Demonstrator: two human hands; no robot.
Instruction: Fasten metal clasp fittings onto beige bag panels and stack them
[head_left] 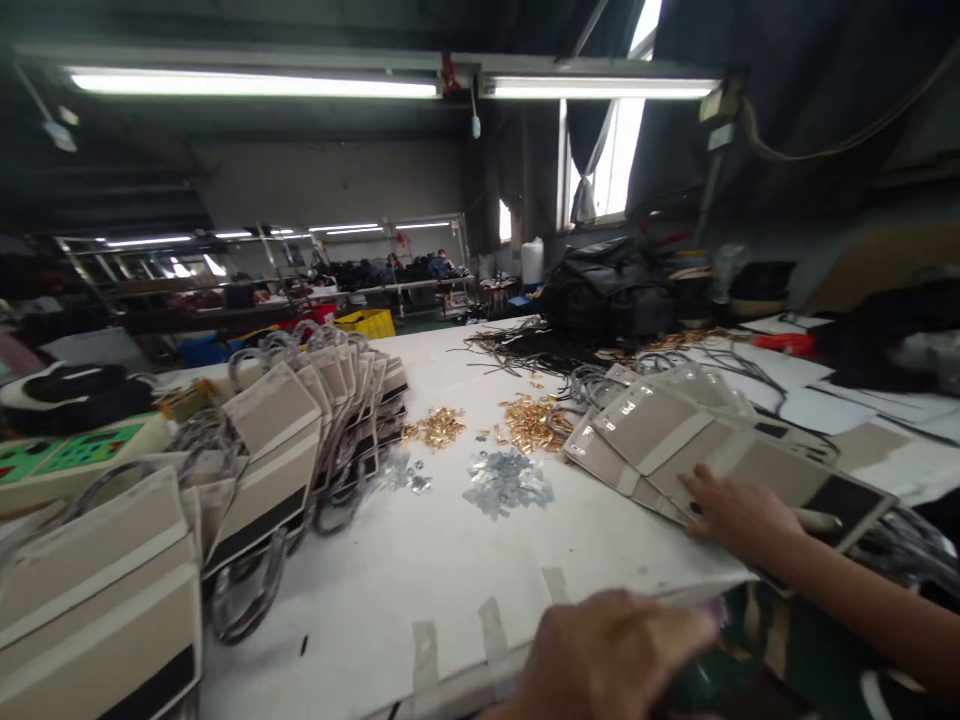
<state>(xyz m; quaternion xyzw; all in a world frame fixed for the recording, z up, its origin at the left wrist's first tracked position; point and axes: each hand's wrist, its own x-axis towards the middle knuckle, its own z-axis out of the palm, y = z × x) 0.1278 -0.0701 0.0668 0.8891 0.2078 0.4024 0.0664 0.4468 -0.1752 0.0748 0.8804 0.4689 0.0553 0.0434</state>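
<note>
My right hand (739, 515) rests on a fanned stack of beige bag panels (667, 440) at the right. A pale, rounded handle end (819, 521) sticks out behind that hand, and a small dark tip shows between thumb and fingers; the tool's kind is unclear. My left hand (611, 655) is at the table's near edge, smeared by motion, so its fingers cannot be made out. Mid-table lie a heap of flat silvery metal pieces (506, 482) and gold-coloured metal fittings (531, 422).
More beige bags (262, 430) with clear looped handles lean in a row at the left. A second gold pile (436, 428) lies nearby. Black cords (510, 345) and a black bag (611, 285) are at the back. Tape strips mark the white table's (360, 610) front edge.
</note>
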